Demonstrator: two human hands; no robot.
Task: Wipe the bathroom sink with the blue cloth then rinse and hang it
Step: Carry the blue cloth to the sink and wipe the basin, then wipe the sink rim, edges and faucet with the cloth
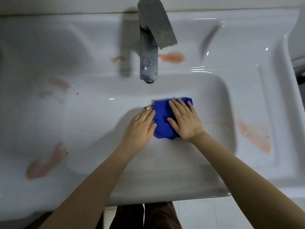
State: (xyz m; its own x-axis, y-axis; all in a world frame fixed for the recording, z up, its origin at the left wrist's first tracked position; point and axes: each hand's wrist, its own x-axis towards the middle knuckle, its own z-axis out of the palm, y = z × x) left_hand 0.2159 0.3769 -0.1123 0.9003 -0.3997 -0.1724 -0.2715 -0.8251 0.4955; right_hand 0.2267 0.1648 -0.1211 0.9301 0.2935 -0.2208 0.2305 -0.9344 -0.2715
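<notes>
Two bare hands are working down inside the glossy white ceramic bathroom sink point(244, 90), whose ledges around them are showing several orange-pink smears. Beyond the fingertips, the grey metal faucet point(149, 47) is hanging its spout over the basin, with no water visibly running. Under the right hand point(183, 119), the bright blue soft cloth point(162, 117) is lying folded on the basin floor; that hand is resting flat on it, fingers spread, pressing rather than pinching. The left hand point(141, 125) is lying flat just beside the cloth, fingers together, touching its near edge. Just past the left fingertips, the small metal drain point(148, 107) is peeking out. Judging by its folds, the cloth is looking light, limp and probably damp; gathering a bunched edge should be lifting it easily.
</notes>
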